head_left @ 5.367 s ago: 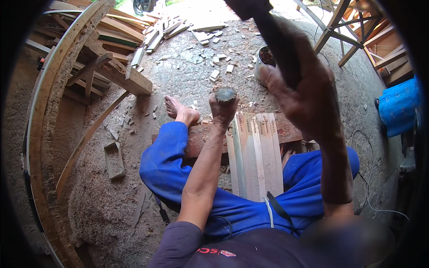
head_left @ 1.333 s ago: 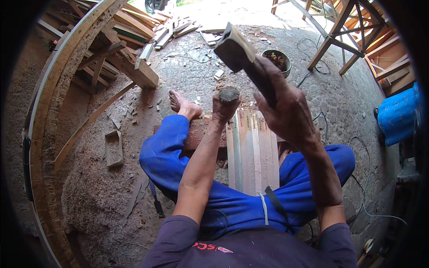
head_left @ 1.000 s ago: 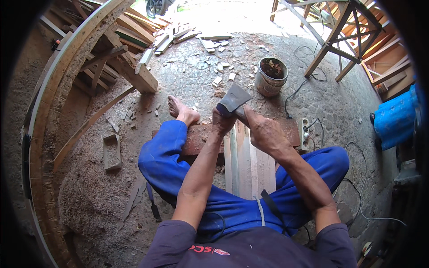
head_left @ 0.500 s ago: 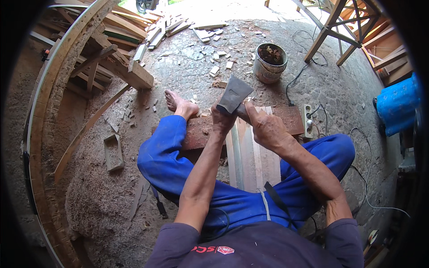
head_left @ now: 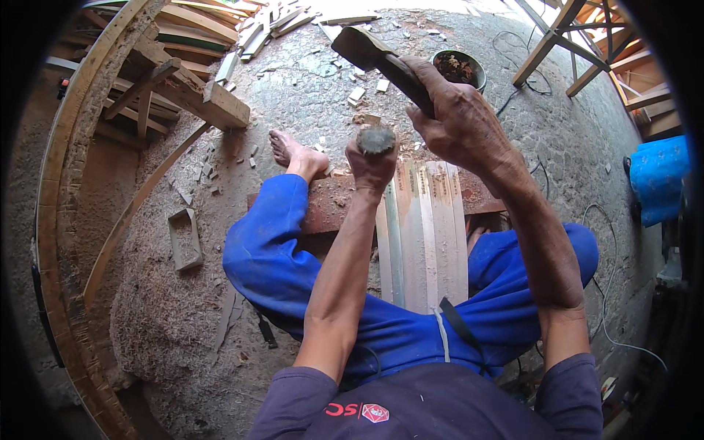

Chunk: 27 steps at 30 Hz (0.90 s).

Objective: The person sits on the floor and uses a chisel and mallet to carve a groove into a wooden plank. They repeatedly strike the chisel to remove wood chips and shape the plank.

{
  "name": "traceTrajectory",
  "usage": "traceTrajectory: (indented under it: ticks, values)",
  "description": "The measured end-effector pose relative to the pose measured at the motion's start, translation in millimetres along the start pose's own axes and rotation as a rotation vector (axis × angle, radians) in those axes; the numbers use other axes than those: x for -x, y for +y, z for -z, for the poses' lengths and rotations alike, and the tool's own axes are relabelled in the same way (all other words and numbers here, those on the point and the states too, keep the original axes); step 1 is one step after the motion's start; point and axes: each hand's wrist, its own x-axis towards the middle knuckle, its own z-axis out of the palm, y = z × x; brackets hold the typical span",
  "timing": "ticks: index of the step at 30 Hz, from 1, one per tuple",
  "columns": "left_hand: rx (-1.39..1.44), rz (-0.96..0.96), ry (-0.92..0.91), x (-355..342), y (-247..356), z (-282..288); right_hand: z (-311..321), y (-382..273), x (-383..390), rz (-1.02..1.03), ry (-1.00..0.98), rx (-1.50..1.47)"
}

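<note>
In my right hand (head_left: 463, 121) is the handle of a hatchet (head_left: 361, 48), raised with its dark head to the upper left. My left hand (head_left: 372, 170) is wrapped round an upright chisel (head_left: 377, 141); its round, battered handle end faces up, and its blade is hidden below the hand. Several pale boards (head_left: 412, 257) lie side by side between my legs, with a row of dark marks near their far ends. They rest across a reddish-brown beam (head_left: 317, 220) sprinkled with wood chips.
A bucket (head_left: 469, 70) of chips stands beyond my right hand. Offcuts (head_left: 357, 95) litter the floor, and a small wooden box (head_left: 185, 238) lies at left. A curved wooden frame (head_left: 62, 242) borders the left side. A blue container (head_left: 658, 180) and cables (head_left: 603, 308) are at right.
The hatchet has gone from just over my left hand to higher up, its head swung to the upper left. The chisel's handle end now shows in my left hand.
</note>
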Motion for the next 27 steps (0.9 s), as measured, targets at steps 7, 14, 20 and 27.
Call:
traceTrajectory:
  ticks: [7,14,20,27]
  values:
    - [0.107,0.893,-0.227,-127.0,-47.7,-20.5,-3.9,5.7,-18.6,0.100,0.007,-0.014]
    - [0.143,0.006,-0.018,-65.6,-47.0,-39.4,-39.4,60.4,-45.5,0.113,-0.470,0.435]
    - [0.124,0.758,-0.194,-115.2,-94.2,-52.7,-34.3,69.3,-111.5,0.199,-0.173,0.202]
    - [-0.021,0.062,0.108,-85.2,-66.0,-58.2,-49.7,78.3,-101.3,0.112,-0.572,0.463]
